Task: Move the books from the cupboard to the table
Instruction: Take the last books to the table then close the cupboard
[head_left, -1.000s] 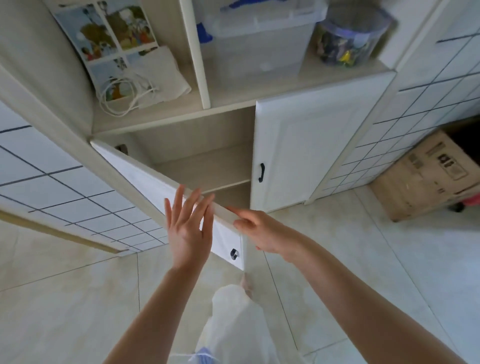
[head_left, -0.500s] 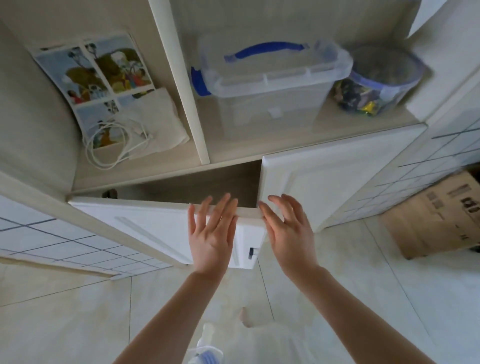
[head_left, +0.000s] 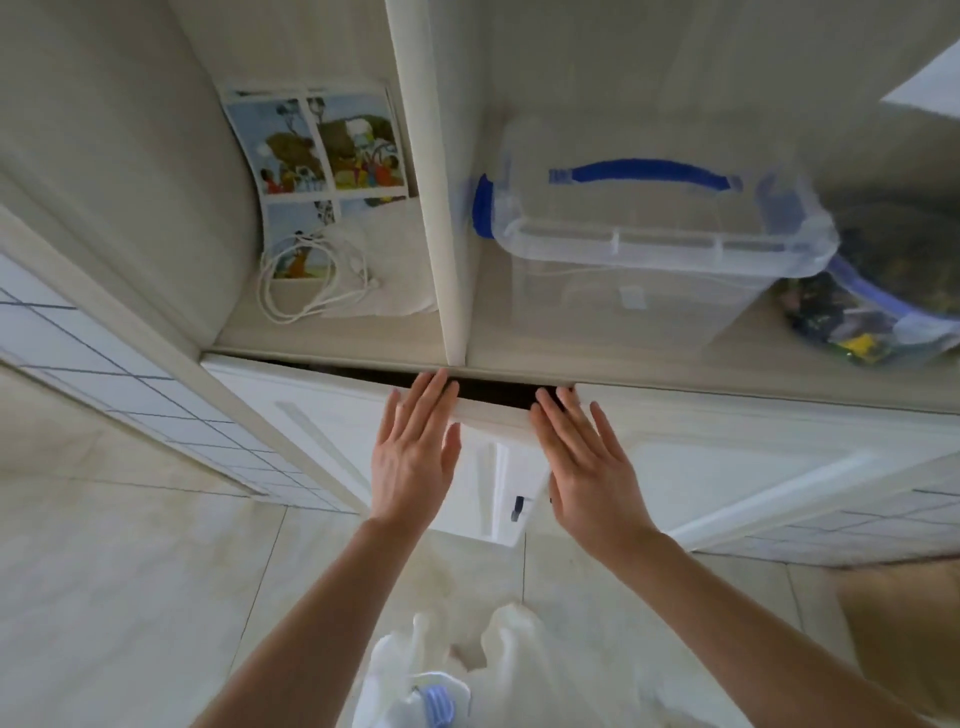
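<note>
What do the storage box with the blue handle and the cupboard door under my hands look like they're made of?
The storage box looks like clear, slightly frosted plastic: the shelf shows through its walls, and the handle is glossy blue plastic. The cupboard door looks like painted or laminated board, smooth white with a raised moulding; which one it is I cannot tell.

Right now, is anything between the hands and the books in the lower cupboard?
Yes. The left cupboard door is nearly shut, leaving only a narrow dark gap at its top edge. Both the left hand and right hand lie flat on its outside. No books or table are visible.
</note>
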